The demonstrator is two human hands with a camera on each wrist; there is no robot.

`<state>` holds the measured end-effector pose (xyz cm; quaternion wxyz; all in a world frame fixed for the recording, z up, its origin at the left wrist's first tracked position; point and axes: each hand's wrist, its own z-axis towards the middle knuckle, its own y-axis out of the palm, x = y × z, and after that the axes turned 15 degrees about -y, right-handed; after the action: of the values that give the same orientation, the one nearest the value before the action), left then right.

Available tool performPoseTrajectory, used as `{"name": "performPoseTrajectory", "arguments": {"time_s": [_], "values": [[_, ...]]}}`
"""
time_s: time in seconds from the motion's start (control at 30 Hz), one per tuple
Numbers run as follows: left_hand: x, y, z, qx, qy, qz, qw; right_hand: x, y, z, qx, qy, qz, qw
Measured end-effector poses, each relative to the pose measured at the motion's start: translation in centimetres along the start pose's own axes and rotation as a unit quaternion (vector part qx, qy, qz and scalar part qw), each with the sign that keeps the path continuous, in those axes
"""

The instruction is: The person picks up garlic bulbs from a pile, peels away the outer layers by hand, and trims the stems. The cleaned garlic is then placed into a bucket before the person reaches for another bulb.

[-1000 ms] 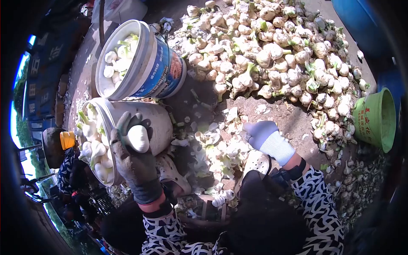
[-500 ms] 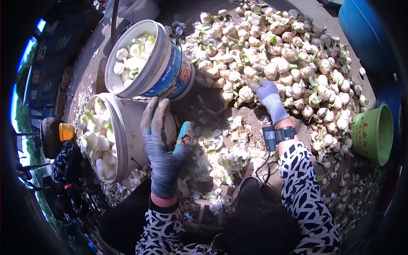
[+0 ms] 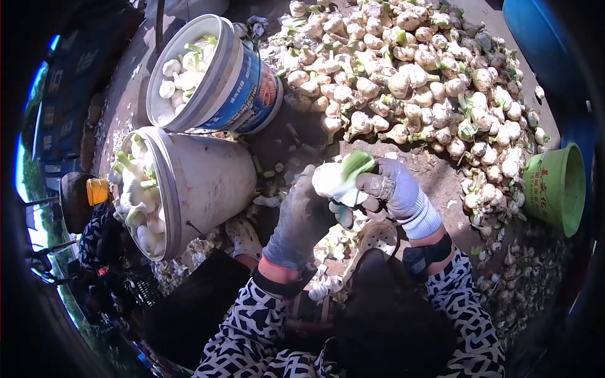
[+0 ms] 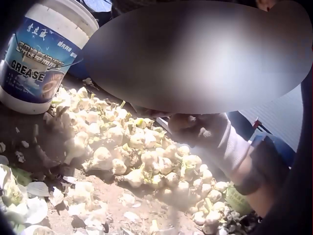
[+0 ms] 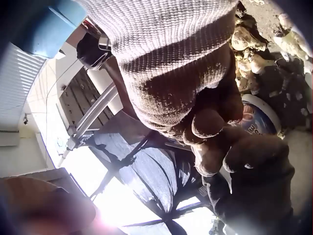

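A white garlic bulb with a green leafy stem is held between both hands, over the ground in front of the shoes. My left hand, in a grey glove, grips the bulb from the left. On the other side, my right hand, in a pale glove with a white cuff, pinches the stem and loose skin. In the right wrist view the right glove has curled fingers close against the dark left glove. The left wrist view shows the right hand partly covered by a blur.
A large heap of garlic lies ahead. To the left, a tilted white bucket and a blue-labelled bucket hold cleaner bulbs. A green bucket stands right. Peeled skins litter the ground near a clog.
The left hand has let go of an earlier bulb near the white bucket and moved right. The right hand reached into the heap and came back; both hands now meet on a garlic bulb.
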<state>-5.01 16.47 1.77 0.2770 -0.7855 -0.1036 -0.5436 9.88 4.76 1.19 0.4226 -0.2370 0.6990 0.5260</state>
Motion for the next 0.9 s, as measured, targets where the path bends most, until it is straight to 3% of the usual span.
{"name": "performPoseTrajectory", "arguments": {"time_s": [0.07,0.1,0.13,0.17,0.2,0.23,0.27,0.33,0.37,0.4,0.47,0.5,0.53,0.6,0.63,0.67,0.7,0.73,0.77,0.8,0.83,0.87,0.9], "values": [[-0.9,-1.2,-0.2,0.081,0.084,0.257,0.959,2.0,-0.1,-0.2,-0.083,-0.036,-0.05,0.995],[-1.3,-2.1,0.6,0.017,0.077,0.259,0.963,2.1,0.5,-0.2,-0.093,-0.01,0.011,0.996],[-1.5,-2.4,0.8,0.0,-0.008,0.212,0.977,3.6,0.3,-0.2,-0.088,-0.008,0.01,0.996],[-1.4,-2.1,0.9,0.053,-0.116,0.019,0.992,4.2,0.1,-0.3,-0.033,0.043,0.094,0.994],[-1.3,-1.7,1.2,0.105,-0.217,-0.175,0.955,4.9,-0.1,-0.2,0.021,0.093,0.177,0.98],[-0.1,-1.7,0.4,0.076,-0.192,-0.171,0.963,5.7,-0.1,0.3,0.043,0.074,0.19,0.978],[-0.5,-1.2,-0.6,0.035,-0.116,-0.234,0.965,6.3,0.2,0.3,0.044,0.073,0.194,0.977],[1.0,0.2,-2.0,0.079,-0.06,-0.073,0.992,6.8,1.6,0.0,-0.011,-0.054,0.279,0.959],[0.8,0.2,-1.9,0.063,-0.129,-0.158,0.977,8.9,0.4,0.1,-0.031,-0.008,0.278,0.96],[1.2,0.1,-1.7,0.038,-0.199,-0.299,0.932,8.2,0.7,-0.1,-0.041,-0.048,0.324,0.944],[-1.1,-0.2,-0.7,-0.02,-0.206,-0.431,0.878,7.9,0.3,-0.3,-0.025,0.031,0.332,0.942],[1.3,-0.5,-0.8,0.044,-0.114,-0.129,0.984,7.8,0.5,-0.6,0.047,0.013,0.302,0.952],[0.9,-0.6,-0.7,0.044,-0.114,-0.13,0.984,6.5,1.0,-1.1,0.115,0.008,0.298,0.948],[-0.1,-1.4,-0.5,0.058,0.111,0.087,0.988,5.8,-1.2,-2.3,0.04,0.009,0.449,0.893],[0.0,-2.0,-0.4,0.008,0.021,-0.074,0.997,4.8,-1.5,-3.0,0.065,-0.003,0.448,0.892],[-1.7,-1.8,0.1,-0.038,-0.047,-0.343,0.937,3.9,-1.7,-3.9,0.09,-0.016,0.447,0.89],[-0.9,-2.2,0.5,-0.087,-0.082,-0.499,0.858,4.7,-2.7,-4.8,0.034,-0.045,0.452,0.89],[0.0,-2.7,0.8,-0.132,-0.113,-0.637,0.751,3.5,-2.4,-6.1,0.056,0.083,0.46,0.882],[-0.7,-3.5,1.0,-0.125,-0.176,-0.654,0.725,2.7,-2.8,-6.8,-0.037,0.118,0.306,0.944],[-1.3,-3.7,1.1,-0.123,-0.173,-0.651,0.729,2.0,-3.0,-6.9,-0.128,0.147,0.138,0.971],[-1.9,-3.7,1.1,-0.024,-0.094,-0.374,0.923,1.0,-1.9,-5.6,-0.252,-0.001,-0.073,0.965],[-2.1,-3.6,1.1,0.078,-0.003,-0.048,0.996,0.3,-0.8,-4.2,-0.353,-0.15,-0.279,0.88],[-1.3,-4.1,0.5,0.029,-0.088,-0.205,0.974,0.5,-0.2,-4.5,-0.327,-0.092,-0.409,0.847]]}}
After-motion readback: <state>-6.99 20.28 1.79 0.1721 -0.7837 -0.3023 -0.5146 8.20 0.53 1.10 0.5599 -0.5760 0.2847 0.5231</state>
